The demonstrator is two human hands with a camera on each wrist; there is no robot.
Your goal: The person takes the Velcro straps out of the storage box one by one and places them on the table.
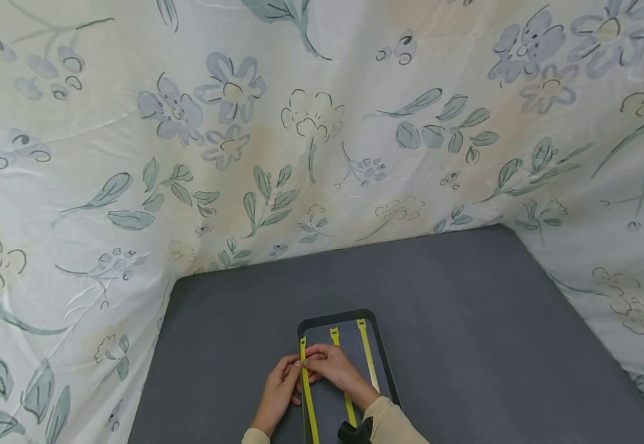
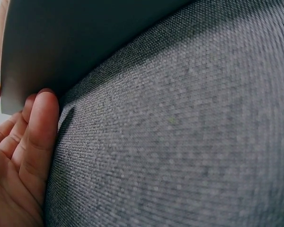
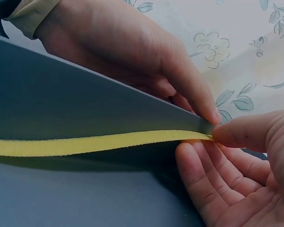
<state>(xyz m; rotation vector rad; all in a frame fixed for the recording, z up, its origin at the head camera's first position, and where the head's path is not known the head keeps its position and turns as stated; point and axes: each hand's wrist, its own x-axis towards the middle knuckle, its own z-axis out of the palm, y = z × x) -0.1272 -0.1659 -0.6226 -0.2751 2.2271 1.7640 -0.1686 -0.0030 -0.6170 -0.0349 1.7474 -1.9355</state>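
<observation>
A yellow strap (image 1: 309, 401) with a slotted end runs along the left wall of a dark tray (image 1: 387, 357). My right hand (image 1: 327, 365) pinches the strap near its slotted end. In the right wrist view, the right thumb (image 3: 244, 132) presses on the yellow band (image 3: 85, 144). Outside the tray wall, my left hand (image 1: 279, 391) has its fingertips at the rim, close to the right thumb. The left wrist view shows its fingers (image 2: 41, 118) against the wall's outer face (image 2: 80, 42); whether they grip the rim or strap is hidden.
Inside the tray lie a middle yellow strap (image 1: 350, 410), partly under the right forearm, and a right one (image 1: 367, 351). The tray stands on a grey cloth-covered table (image 1: 466, 345). A floral curtain (image 1: 311, 154) hangs behind and along the sides.
</observation>
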